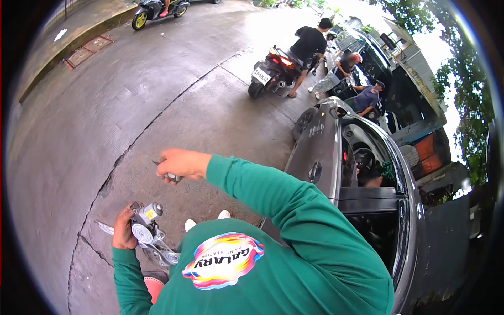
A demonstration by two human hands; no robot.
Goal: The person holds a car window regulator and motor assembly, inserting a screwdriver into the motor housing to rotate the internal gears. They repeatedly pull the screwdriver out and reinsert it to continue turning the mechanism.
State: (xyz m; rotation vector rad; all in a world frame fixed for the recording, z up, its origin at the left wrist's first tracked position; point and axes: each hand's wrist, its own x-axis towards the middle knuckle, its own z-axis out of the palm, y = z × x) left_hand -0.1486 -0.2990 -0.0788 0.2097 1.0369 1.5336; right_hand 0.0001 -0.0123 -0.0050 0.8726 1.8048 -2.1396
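My left hand point(125, 229), low on the left, is wrapped round a silver window regulator point(143, 233). It has a round ribbed housing, a motor with a yellow label and flat metal arms. One arm sticks out left of my wrist, and the lower part is partly hidden behind my sleeve and shirt. My right hand point(184, 164) is stretched out ahead and closed on a small grey object point(172, 177). A thin dark tip shows at the left of the fingers, and the object's kind is not clear.
A dark grey car point(325, 157) stands close on my right with a window down. Ahead, a person sits on a motorcycle point(273, 71), with two people beyond. Another motorcycle point(157, 11) is far left. A red round thing point(154, 287) lies below my left forearm, on cracked concrete point(131, 121).
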